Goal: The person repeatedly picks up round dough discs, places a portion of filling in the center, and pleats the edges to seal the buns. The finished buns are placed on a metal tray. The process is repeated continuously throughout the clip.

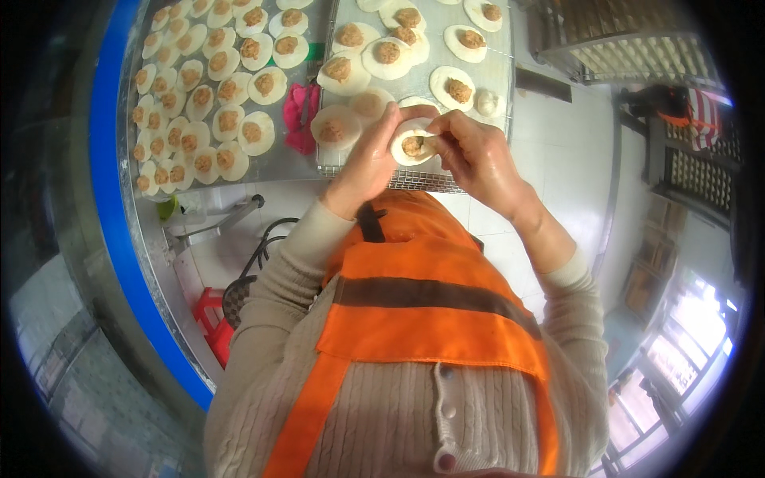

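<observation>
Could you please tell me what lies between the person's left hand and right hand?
Between the left hand and the right hand, the head view shows one pale dough wrapper with brownish filling in its middle.

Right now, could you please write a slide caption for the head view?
Left hand and right hand hold one filled dough round over a tray of similar rounds.

Grey table (285,165) — filled dough rounds (256,133), pink bundle (300,119)
</observation>
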`<state>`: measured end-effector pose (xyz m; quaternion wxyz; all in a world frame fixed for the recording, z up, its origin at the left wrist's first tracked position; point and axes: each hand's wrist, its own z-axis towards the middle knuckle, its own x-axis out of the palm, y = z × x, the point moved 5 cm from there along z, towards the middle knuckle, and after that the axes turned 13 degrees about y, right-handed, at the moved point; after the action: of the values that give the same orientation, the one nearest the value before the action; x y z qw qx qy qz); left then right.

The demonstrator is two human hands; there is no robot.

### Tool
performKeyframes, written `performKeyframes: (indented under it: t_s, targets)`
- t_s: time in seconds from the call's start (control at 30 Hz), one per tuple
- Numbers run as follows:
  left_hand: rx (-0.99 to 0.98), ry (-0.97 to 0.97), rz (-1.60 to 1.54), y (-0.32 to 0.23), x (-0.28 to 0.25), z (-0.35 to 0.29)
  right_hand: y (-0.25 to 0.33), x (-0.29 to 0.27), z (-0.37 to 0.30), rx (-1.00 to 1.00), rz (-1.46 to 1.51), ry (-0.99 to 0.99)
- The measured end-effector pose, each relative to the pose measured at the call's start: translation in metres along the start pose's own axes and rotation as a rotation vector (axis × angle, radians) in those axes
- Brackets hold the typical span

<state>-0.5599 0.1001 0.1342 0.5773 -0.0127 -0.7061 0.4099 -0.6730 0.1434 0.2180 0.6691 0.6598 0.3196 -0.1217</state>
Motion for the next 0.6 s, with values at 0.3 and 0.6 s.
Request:
performKeyframes:
  t_s: [0.3,0.6]
  targets:
    - [-0.179,-0.243,-0.259,0.028,-0.011,0.002,-0.001,0.015,-0.003,-0.091,-0.339,-0.062]
    - [-0.268,-0.232,-0.019,0.021,-0.022,0.0,-0.006,0.013,-0.001,-0.088,-0.105,0.043]
